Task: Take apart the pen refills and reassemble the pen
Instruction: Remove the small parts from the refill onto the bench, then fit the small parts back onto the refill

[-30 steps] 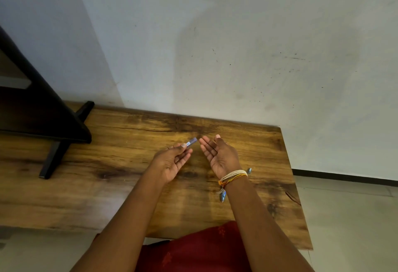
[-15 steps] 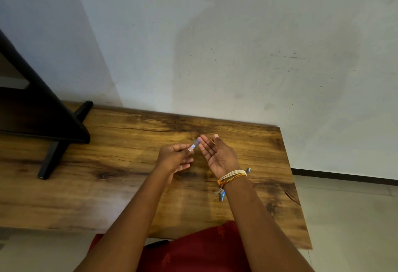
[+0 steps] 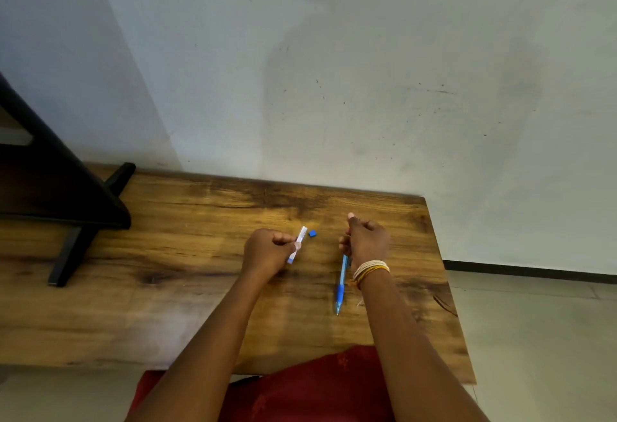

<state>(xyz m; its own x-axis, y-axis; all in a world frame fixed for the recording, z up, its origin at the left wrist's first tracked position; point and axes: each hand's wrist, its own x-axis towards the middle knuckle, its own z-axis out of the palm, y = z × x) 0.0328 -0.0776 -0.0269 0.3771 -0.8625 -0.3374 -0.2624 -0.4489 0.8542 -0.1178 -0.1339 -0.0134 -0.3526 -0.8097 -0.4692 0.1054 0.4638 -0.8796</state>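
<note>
While your hands sit apart over the wooden table (image 3: pixel 200 288), each one grips a pen part.

Head view: your left hand (image 3: pixel 267 251) is curled shut, thumb and fingers pinching a short clear barrel piece (image 3: pixel 298 244) that pokes out past the thumb. A small blue cap (image 3: pixel 312 233) lies on the wood just beyond that piece. Your right hand (image 3: pixel 365 241) is fisted around the top of the blue pen (image 3: pixel 341 283), whose tip points back toward you beside the banded wrist.
</note>
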